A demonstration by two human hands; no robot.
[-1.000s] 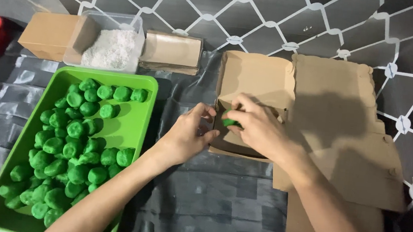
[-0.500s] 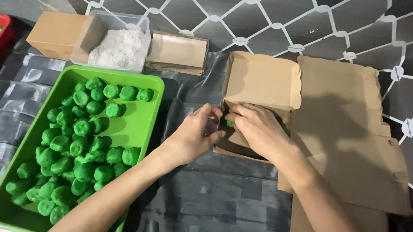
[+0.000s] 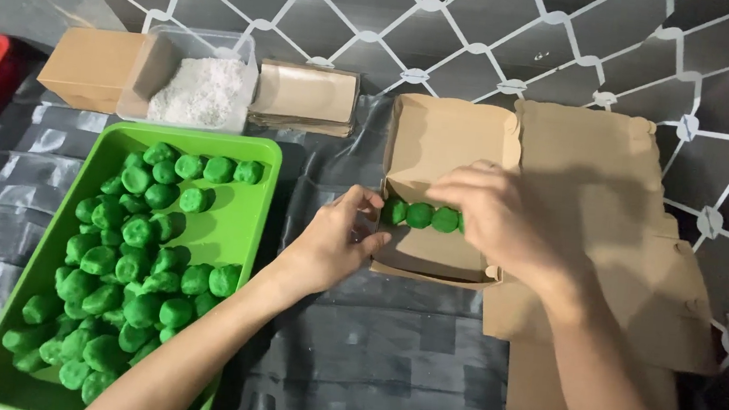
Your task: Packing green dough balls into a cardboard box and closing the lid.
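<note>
A dark wall (image 3: 503, 32) with white lattice lines backs the black-covered table (image 3: 368, 364).

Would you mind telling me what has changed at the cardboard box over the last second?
The right hand has shifted rightward along the row of green balls in the open cardboard box, so three balls now show where one peeked out. The left hand stays at the box's left edge. The green tray and the container of white flakes are unchanged.

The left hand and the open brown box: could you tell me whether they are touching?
Touching. The head view shows the left hand with fingertips resting on the near left edge of the brown box.
</note>
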